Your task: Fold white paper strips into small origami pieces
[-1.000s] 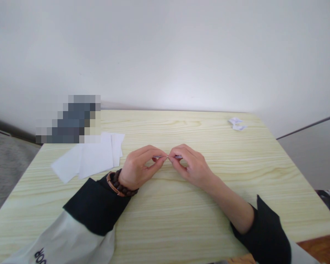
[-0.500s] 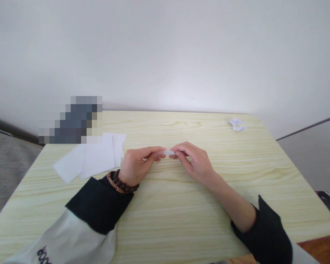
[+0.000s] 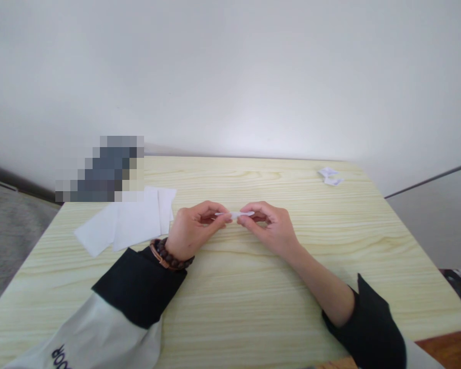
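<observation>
A small folded piece of white paper is held between my two hands, just above the middle of the table. My left hand pinches its left end between thumb and fingers. The right end sits in a pinch of my right hand. It appears nearly edge-on, narrow, with pointed ends, and my fingertips hide parts of it. To the left of my left hand, several white paper sheets lie overlapping on the table.
Two small folded white paper pieces rest at the table's back right. A pixelated dark object is at the back left. The wood-grain table meets a white wall behind.
The folded paper now shows wider, with its pointed ends visible along the fingers. Both thumbs have shifted to its near side.
</observation>
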{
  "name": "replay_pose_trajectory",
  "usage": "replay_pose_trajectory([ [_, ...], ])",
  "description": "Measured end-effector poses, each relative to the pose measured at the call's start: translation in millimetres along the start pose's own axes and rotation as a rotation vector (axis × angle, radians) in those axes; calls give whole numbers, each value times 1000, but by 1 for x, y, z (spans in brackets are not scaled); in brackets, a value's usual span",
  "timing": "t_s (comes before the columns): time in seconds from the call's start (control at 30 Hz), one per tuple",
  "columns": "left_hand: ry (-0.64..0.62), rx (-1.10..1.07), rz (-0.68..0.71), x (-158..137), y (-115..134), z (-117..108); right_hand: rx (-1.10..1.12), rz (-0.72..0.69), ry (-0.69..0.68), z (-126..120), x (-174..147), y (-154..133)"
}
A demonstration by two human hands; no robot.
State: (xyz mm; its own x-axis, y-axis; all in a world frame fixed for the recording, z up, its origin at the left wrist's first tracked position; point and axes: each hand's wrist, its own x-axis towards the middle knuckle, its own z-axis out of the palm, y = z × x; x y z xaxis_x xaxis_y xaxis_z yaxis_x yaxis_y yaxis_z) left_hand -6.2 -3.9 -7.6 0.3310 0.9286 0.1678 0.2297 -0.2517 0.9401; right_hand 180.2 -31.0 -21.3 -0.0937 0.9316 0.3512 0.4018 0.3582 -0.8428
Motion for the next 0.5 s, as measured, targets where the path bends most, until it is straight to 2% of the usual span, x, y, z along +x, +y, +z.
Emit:
replay_pose_trajectory([
  [0.2,-25,156,136,-2,-2,2,-85,-110,-46,0,0,-1],
  [0.5,-92,42,19,0,-3,-2,-137,-76,-90,-6,3,-2],
])
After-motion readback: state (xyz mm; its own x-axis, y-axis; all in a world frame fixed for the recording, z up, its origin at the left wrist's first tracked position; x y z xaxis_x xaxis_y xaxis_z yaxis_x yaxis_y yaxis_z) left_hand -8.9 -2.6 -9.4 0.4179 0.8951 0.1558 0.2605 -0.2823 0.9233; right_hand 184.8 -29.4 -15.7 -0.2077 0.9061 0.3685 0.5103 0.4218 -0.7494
